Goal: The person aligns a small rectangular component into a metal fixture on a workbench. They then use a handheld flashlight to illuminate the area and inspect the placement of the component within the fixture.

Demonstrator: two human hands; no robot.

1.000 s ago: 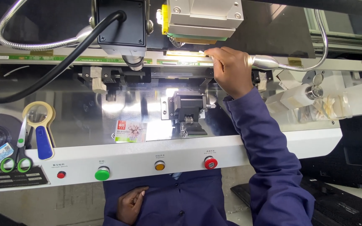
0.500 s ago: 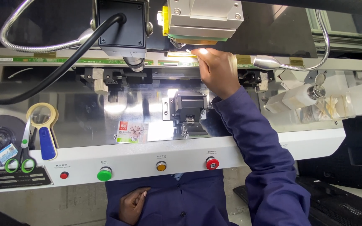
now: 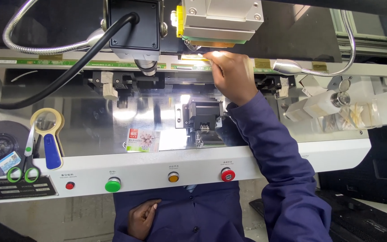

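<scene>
My right hand [image 3: 232,77] reaches up in a dark blue sleeve, its curled fingertips on the long green circuit strip [image 3: 68,63], right below the grey machine head [image 3: 222,20]. A small lit yellowish tab [image 3: 194,57] lies at the fingertips. Whether the fingers pinch it is hidden. My left hand [image 3: 142,218] rests low on my blue-clothed lap, loosely curled and holding nothing. A black clamp block [image 3: 204,115] sits on the shiny plate just under my right wrist.
A black camera box [image 3: 135,27] with a thick cable hangs left of the head. Green-handled scissors [image 3: 23,168], a magnifier [image 3: 46,122] and a small printed packet [image 3: 142,140] lie on the bench. Red [image 3: 228,175], amber [image 3: 173,177] and green [image 3: 112,184] buttons line the front panel. A white bottle [image 3: 321,104] stands at right.
My right hand has slid a little to the left along the strip, under the machine head. My left hand stays on my lap.
</scene>
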